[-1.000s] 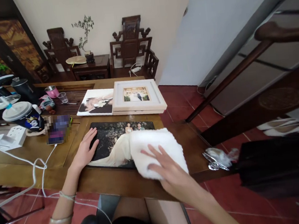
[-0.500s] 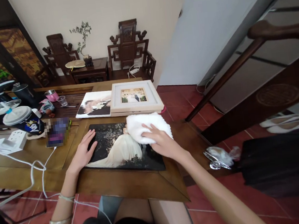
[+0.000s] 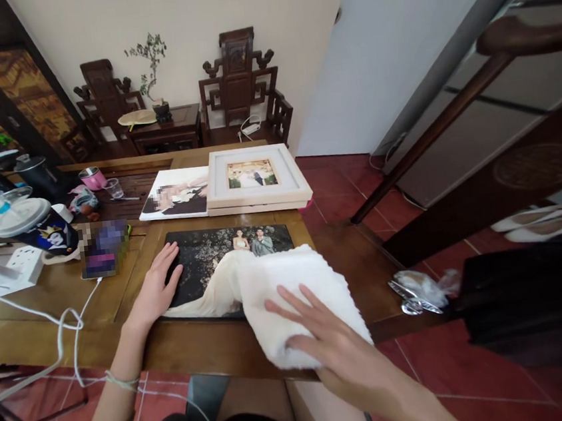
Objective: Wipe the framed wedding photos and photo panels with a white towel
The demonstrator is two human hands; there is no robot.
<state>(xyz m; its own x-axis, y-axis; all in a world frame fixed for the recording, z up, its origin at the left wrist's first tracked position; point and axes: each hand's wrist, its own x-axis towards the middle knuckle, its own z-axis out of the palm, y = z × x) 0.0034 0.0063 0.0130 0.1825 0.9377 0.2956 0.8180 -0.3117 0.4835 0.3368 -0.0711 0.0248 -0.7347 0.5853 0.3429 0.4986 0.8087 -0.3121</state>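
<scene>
A dark wedding photo panel (image 3: 218, 284) lies flat on the wooden table, showing a couple and a long pale gown. My left hand (image 3: 154, 287) rests on its left edge with the fingers stretched out. Over the panel's lower right part is a white fluffy cloth (image 3: 288, 277), which hangs slightly past the table's front edge. My right hand (image 3: 318, 330) has hold of the cloth from above, fingers spread across it and the thumb pressed into its folds. The cloth hides the panel's lower right corner.
Behind the panel lie a white-framed picture (image 3: 259, 196) and another photo print (image 3: 172, 198). To the left are a phone (image 3: 107, 249), a lidded cup (image 3: 44, 228), a power strip (image 3: 23, 268) and white cables. A wooden chair (image 3: 434, 134) stands at the right.
My right hand has drawn the cloth from the panel's upper right toward the front edge, uncovering the couple. The cloth is spread wider. My left hand stays on the panel.
</scene>
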